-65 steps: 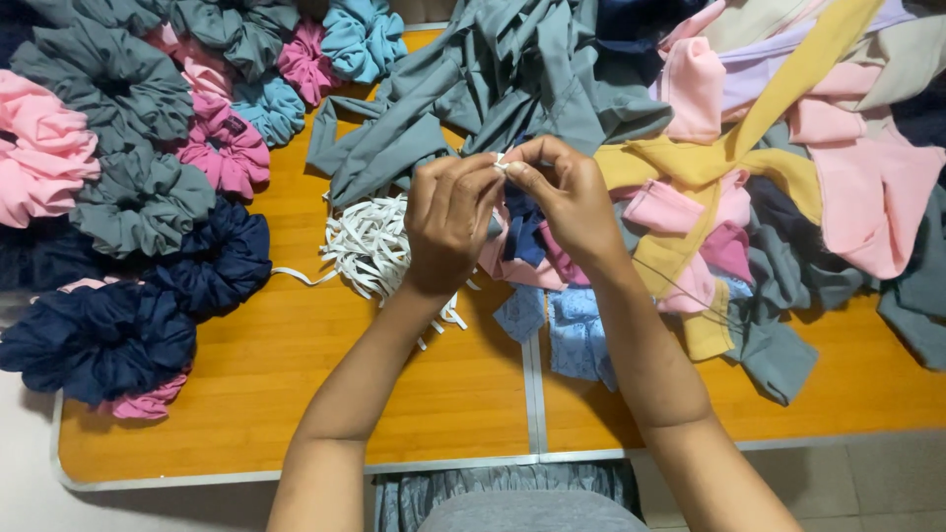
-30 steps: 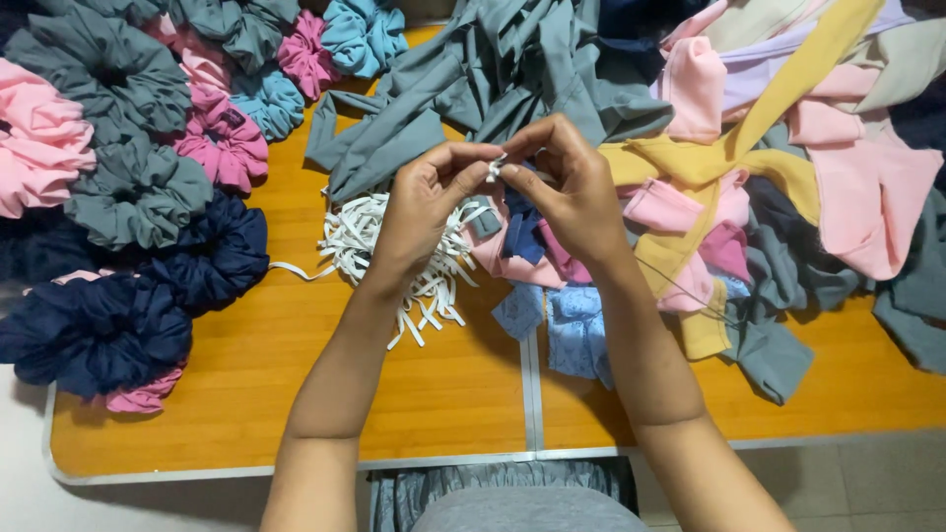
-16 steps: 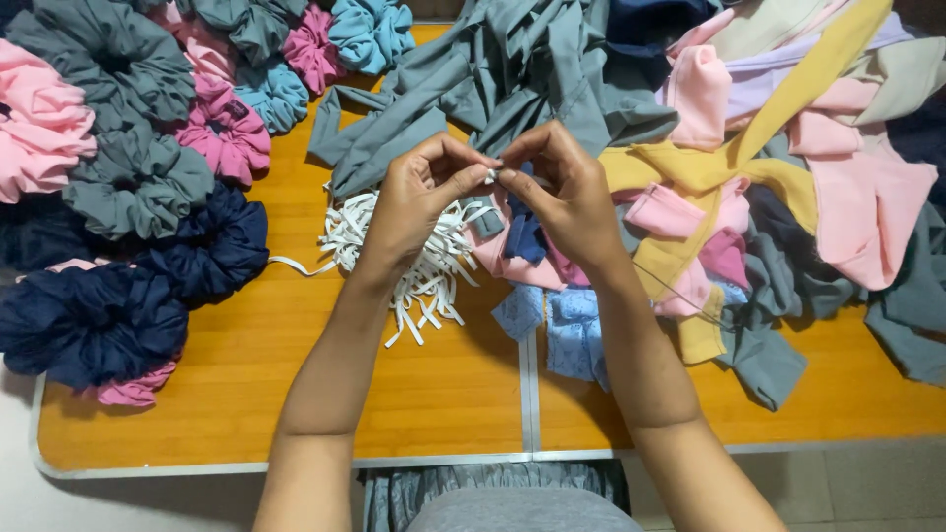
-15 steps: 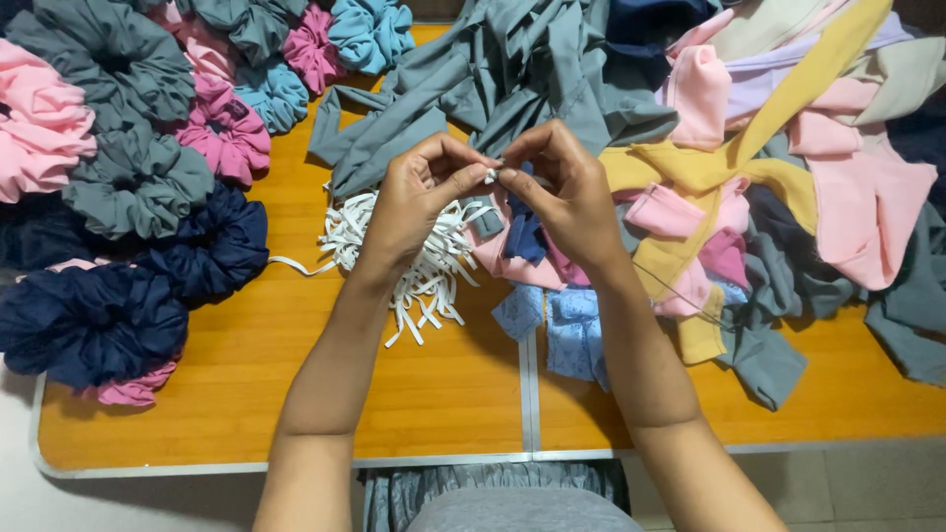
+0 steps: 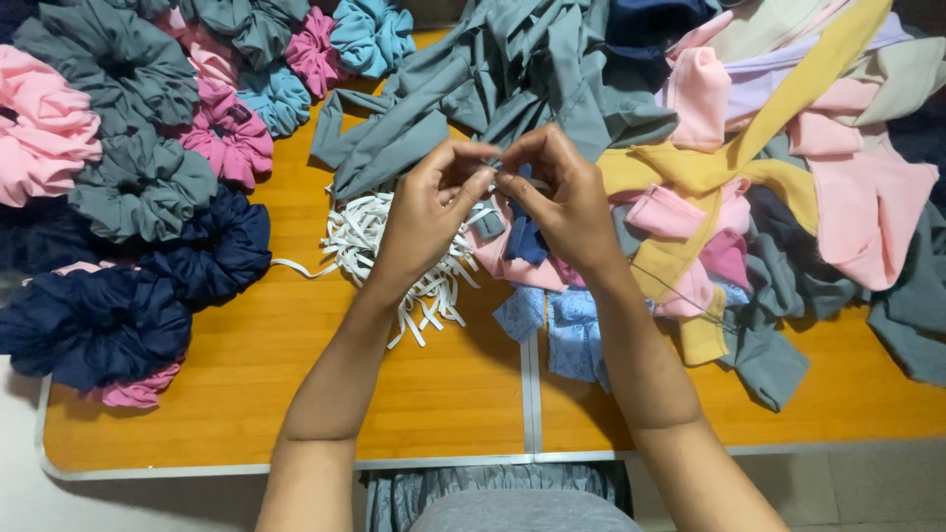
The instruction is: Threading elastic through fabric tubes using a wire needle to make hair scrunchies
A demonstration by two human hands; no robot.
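Both hands raised mid-scene over the wooden surface [image 5: 296, 394]: left hand [image 5: 429, 212] and right hand [image 5: 557, 202] pinch fingertips together on something tiny, too small to identify, above white elastic strips [image 5: 370, 241]; scrunchies [image 5: 118, 187] far left.

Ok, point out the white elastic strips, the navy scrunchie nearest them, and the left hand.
white elastic strips [image 5: 357, 236], head view, bare left part of the pile.
navy scrunchie [image 5: 222, 251], head view, its ruffled right side.
left hand [image 5: 426, 212], head view, back of the hand.
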